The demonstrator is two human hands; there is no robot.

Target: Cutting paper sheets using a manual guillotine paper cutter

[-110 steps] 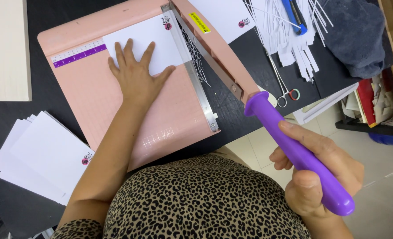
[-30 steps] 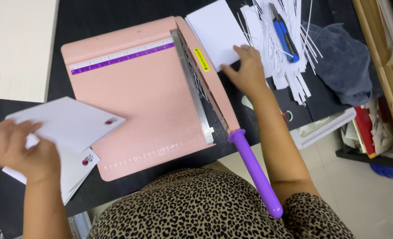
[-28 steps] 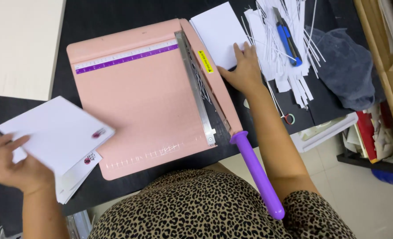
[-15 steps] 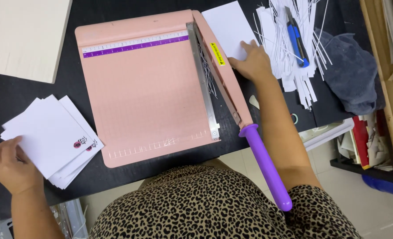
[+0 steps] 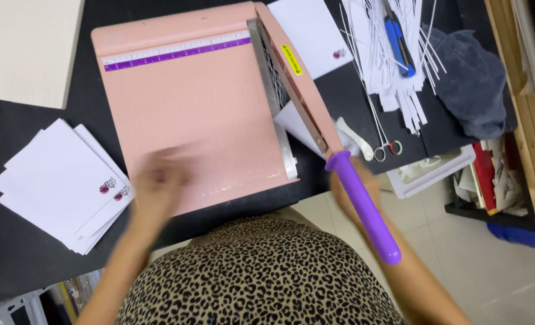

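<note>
A pink paper cutter [image 5: 189, 114] lies on the black table, its blade arm down and its purple handle [image 5: 367, 207] sticking out past the table edge toward me. My left hand [image 5: 159, 177] is blurred with motion over the board's near part and appears empty with fingers apart. My right hand [image 5: 350, 188] sits just behind the top of the purple handle and is partly hidden by it; whether it grips is unclear. A stack of white sheets [image 5: 56, 180] lies left of the cutter. Another white sheet [image 5: 312, 33] lies at the far right of the blade.
Right of the cutter lie a heap of thin paper strips [image 5: 394, 78], a blue utility knife [image 5: 398, 39], small scissors [image 5: 385, 144], a grey cloth [image 5: 469, 84] and a white tray [image 5: 430, 171]. A pale board [image 5: 26, 48] rests at the far left. Floor tiles lie below the table edge.
My left hand laid its sheets on the left stack and swung right over the pink board. My right hand left the sheet at the far right and came down to the purple handle.
</note>
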